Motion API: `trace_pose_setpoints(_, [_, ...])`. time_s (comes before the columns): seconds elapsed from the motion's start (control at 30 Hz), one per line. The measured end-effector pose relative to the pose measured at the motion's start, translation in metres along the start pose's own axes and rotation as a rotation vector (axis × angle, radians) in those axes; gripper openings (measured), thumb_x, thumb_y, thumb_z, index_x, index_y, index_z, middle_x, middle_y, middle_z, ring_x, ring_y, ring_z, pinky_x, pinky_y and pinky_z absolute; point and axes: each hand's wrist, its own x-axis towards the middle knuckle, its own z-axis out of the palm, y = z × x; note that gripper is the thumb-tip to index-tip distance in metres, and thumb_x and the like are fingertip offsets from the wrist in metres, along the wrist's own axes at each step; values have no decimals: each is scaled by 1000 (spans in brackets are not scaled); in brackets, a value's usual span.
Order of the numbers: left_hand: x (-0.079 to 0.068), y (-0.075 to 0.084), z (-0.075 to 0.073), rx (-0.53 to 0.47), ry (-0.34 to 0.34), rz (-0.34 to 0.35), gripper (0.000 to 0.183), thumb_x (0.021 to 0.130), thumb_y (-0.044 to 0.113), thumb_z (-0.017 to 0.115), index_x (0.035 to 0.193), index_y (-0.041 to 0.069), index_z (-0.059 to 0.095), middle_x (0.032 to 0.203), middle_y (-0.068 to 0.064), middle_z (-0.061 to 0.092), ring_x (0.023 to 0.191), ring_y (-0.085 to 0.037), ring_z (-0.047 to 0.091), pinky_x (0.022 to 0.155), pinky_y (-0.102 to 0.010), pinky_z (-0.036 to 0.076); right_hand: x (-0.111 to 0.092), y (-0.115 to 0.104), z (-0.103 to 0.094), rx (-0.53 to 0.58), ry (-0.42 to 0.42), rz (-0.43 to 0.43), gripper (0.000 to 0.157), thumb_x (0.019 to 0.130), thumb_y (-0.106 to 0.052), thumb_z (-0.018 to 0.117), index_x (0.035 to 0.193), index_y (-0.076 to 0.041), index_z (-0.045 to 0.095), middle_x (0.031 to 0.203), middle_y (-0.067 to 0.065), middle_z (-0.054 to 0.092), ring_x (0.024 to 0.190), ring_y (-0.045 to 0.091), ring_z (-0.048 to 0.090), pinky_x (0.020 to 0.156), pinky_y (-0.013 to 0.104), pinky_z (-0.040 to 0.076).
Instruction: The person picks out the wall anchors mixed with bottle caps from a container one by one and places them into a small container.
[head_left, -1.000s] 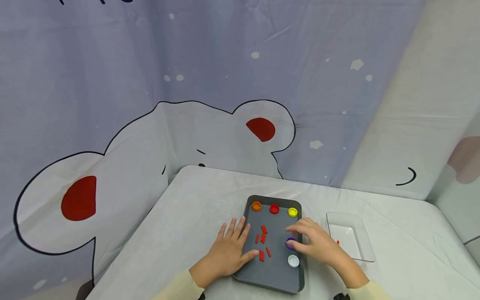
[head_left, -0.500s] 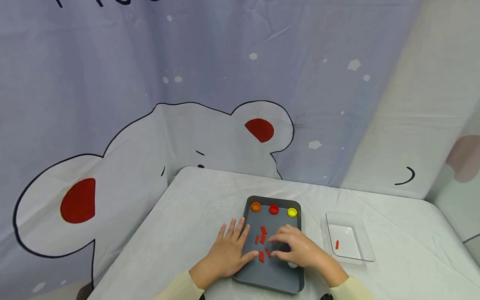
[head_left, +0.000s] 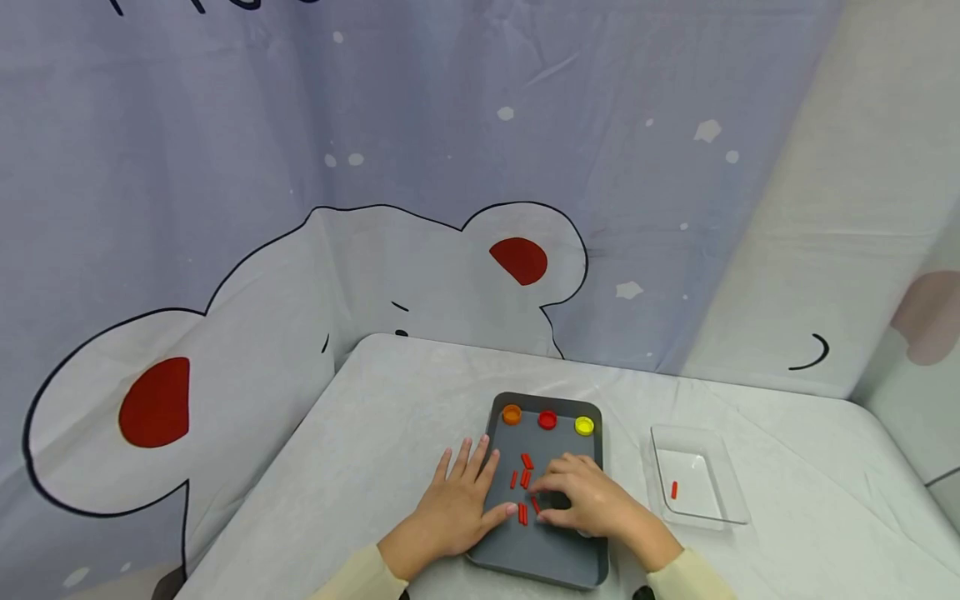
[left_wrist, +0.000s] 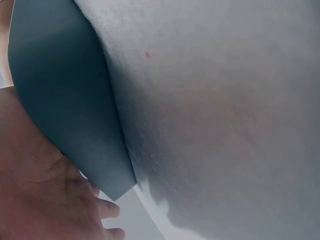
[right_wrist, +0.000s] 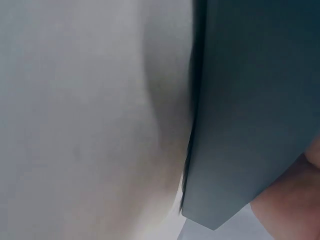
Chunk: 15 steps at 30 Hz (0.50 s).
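Observation:
My left hand (head_left: 459, 507) lies spread over the left rim of a grey tray (head_left: 540, 562), its thumb tip beside a pair of red sticks (head_left: 522, 513). Over the tray's right half, my right hand (head_left: 585, 498) reaches in, with thumb and index finger apart around a single slanted red stick (head_left: 536, 505). Several more red sticks (head_left: 527, 477) lie just beyond those fingertips. Along the far end sit an orange cap (head_left: 512, 414), a red cap (head_left: 547, 419) and a yellow cap (head_left: 584, 426). The right hand covers the tray area below the yellow cap.
A clear plastic box (head_left: 738, 500) stands right of the tray with one red stick (head_left: 674, 490) inside. White cloth (head_left: 405, 400) covers the table, and a printed curtain (head_left: 420, 125) hangs behind it. In both wrist views, a dark panel (left_wrist: 65, 90) blocks much of the hand.
My right hand has moved left from above the purple cap to the single red stick, now hiding the purple cap and nearly all of the white one. The left hand stays put.

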Motion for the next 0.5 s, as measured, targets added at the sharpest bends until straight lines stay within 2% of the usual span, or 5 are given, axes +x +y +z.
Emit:
trace_pose_setpoints(0.2, [1, 0, 0, -1, 5, 3, 86, 100, 71, 32, 160, 10, 31, 169, -13, 13, 155, -40, 13, 120, -64, 13, 1, -2, 0, -25, -10, 17, 31, 84, -38, 83, 112, -24, 78, 99, -14, 64, 96, 9, 54, 92, 47, 45])
trace_pose_setpoints(0.5, [0, 2, -5, -14, -28, -11, 86, 100, 71, 33, 161, 10, 30, 170, -13, 12, 155, -39, 12, 120, -62, 12, 2, -2, 3, -70, -25, 10, 34, 83, -40, 83, 113, -25, 78, 100, -14, 65, 96, 10, 54, 91, 47, 46])
